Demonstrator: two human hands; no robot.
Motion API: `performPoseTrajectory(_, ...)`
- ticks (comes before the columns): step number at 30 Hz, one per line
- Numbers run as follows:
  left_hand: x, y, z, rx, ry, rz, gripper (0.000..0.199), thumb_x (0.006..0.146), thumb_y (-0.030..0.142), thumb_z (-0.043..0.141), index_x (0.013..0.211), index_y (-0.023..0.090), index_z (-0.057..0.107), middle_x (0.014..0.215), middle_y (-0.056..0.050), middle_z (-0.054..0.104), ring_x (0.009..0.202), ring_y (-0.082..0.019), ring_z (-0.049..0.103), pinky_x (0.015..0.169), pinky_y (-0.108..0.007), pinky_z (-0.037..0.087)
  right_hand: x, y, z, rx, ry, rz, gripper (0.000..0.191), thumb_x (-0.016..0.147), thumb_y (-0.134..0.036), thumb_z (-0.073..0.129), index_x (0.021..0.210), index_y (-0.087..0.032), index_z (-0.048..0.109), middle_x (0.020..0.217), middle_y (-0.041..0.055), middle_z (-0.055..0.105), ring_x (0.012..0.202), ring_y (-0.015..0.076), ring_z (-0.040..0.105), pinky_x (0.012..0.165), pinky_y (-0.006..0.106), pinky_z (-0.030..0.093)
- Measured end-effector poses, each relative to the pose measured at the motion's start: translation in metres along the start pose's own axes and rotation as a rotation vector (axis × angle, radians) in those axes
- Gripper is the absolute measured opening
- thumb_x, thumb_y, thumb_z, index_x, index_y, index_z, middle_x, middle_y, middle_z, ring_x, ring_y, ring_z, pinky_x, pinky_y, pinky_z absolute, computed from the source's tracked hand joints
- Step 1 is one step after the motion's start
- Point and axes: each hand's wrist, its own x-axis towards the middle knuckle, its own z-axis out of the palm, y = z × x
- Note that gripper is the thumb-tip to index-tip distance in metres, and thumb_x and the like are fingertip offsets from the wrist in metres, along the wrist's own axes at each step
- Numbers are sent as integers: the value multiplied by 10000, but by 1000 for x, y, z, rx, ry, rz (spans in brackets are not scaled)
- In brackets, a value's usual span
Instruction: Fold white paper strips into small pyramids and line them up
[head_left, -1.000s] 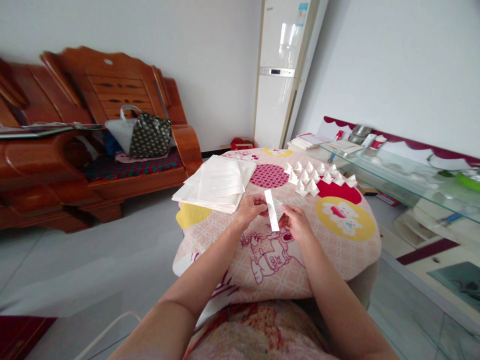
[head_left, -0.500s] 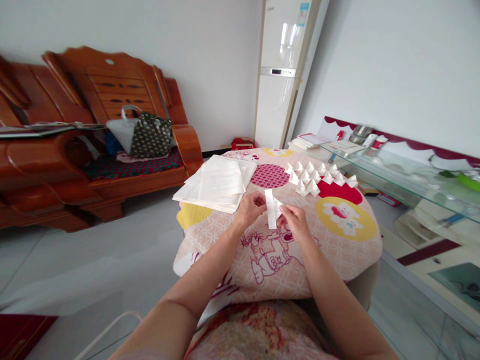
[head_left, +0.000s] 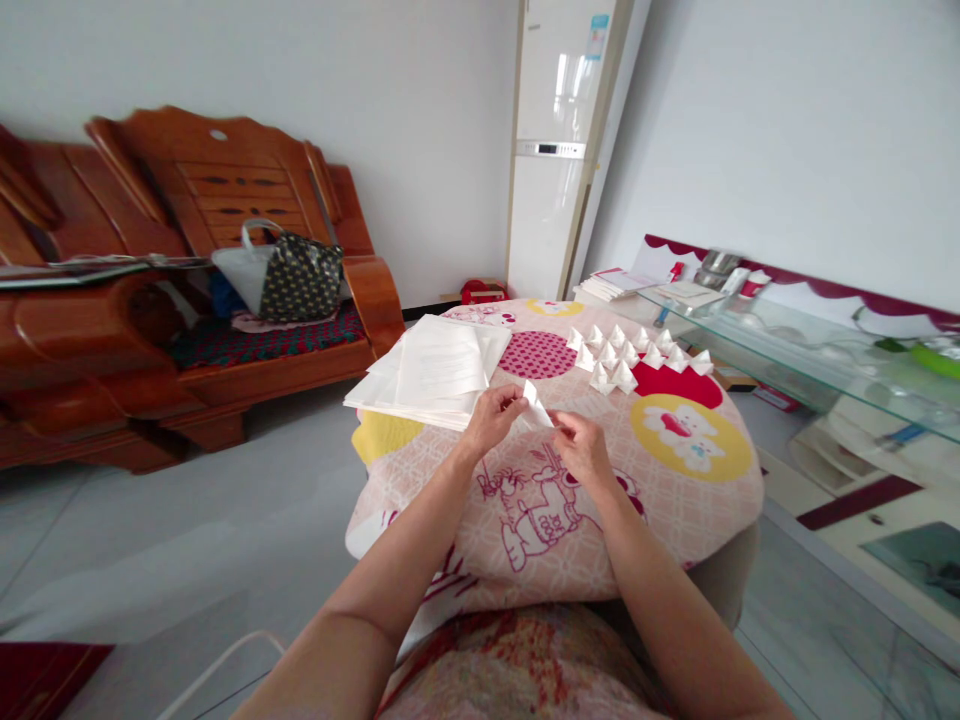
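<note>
Between my two hands is a small folded piece of white paper (head_left: 535,408), held just above the table. My left hand (head_left: 495,415) pinches its left side with thumb and fingertips. At its lower right corner, the fingers of my right hand (head_left: 583,445) are closed on the paper's edge. Several small folded white paper boats (head_left: 609,355) stand in rows on the cloth, up and right of my hands. A stack of white paper sheets (head_left: 431,370) lies just beyond my left hand, with faint print on the top sheet.
A patterned pink tablecloth (head_left: 675,520) covers the round table. To the right stands a glass-topped cabinet (head_left: 810,360) with cups and pots. On the left, a wooden sofa (head_left: 367,310) carries a dark patterned bag (head_left: 304,275). A tall white air conditioner (head_left: 551,210) fills the corner.
The folded paper has turned from an upright strip with a triangular flap to a slanted, narrower shape. My right hand has shifted slightly left along its edge.
</note>
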Motion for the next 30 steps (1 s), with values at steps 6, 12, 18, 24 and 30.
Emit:
performPoseTrajectory(6,-4,5,1,40,-219,48,286,919,392,550,716,192,576,648,12,547,631,-137,510,626,-248,394,1,-8,-10,163,40,97,345,790,-264,600,1081,-267,787,1043,54,778,762,210,671,702,338,539)
performPoseTrajectory(12,-8,15,7,117,-331,73,223,916,310,504,798,179,641,738,-8,610,721,-160,544,714,-272,401,1,-20,-10,227,-62,105,290,812,-275,582,1003,-242,797,715,13,703,643,181,618,594,292,474)
performPoseTrajectory(18,-10,15,8,182,-331,74,203,884,274,518,793,174,669,722,-6,616,703,-161,540,681,-269,387,-1,-16,-12,256,-67,136,121,742,-249,656,813,-231,753,649,-11,664,571,149,570,534,263,427)
performPoseTrajectory(24,-10,14,8,204,-323,74,175,856,260,515,793,176,655,725,0,625,706,-158,549,679,-271,391,-2,-23,-16,366,-127,241,61,689,-271,714,709,-214,709,510,-23,627,451,126,532,466,246,418)
performPoseTrajectory(30,-12,13,7,110,-370,57,126,844,278,613,893,167,650,782,-3,652,727,-147,578,689,-264,422,-2,-21,-15,574,-188,323,95,695,-296,710,706,-203,698,529,16,691,415,148,597,414,242,453)
